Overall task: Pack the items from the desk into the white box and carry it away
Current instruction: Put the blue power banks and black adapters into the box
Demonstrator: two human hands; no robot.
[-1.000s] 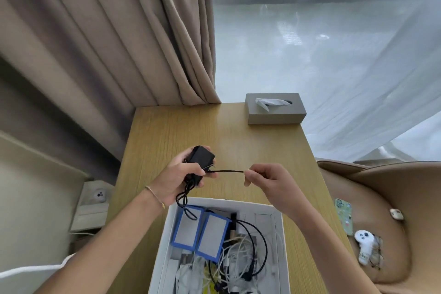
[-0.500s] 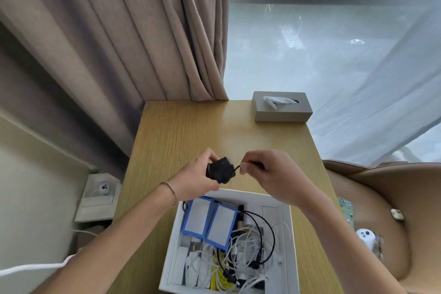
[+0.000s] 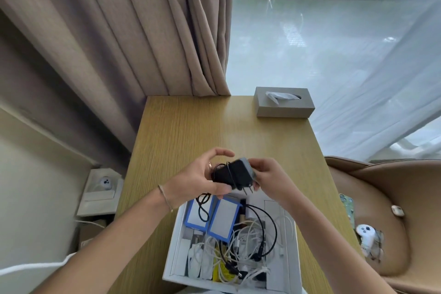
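A black power adapter point(image 3: 235, 175) with metal prongs and its thin black cord wound around it is held just above the far edge of the white box point(image 3: 176, 241). My left hand point(image 3: 202, 180) grips the adapter from the left, thumb under it, fingers partly spread. My right hand point(image 3: 270, 178) pinches its right end. A loop of the cord hangs down onto two blue-framed cards point(image 3: 222, 218) inside the box. The box also holds several white and black cables.
The wooden desk point(image 3: 202, 131) carries a grey tissue box point(image 3: 284, 102) at its far right corner. A tan armchair point(image 3: 393, 198) at the right holds a white controller point(image 3: 366, 234) and a phone. Curtains hang behind; a low white unit stands at the left.
The cord that was stretched between my hands is now wound around the adapter. My hands have come together over the box's far edge, and the adapter has turned prongs-down.
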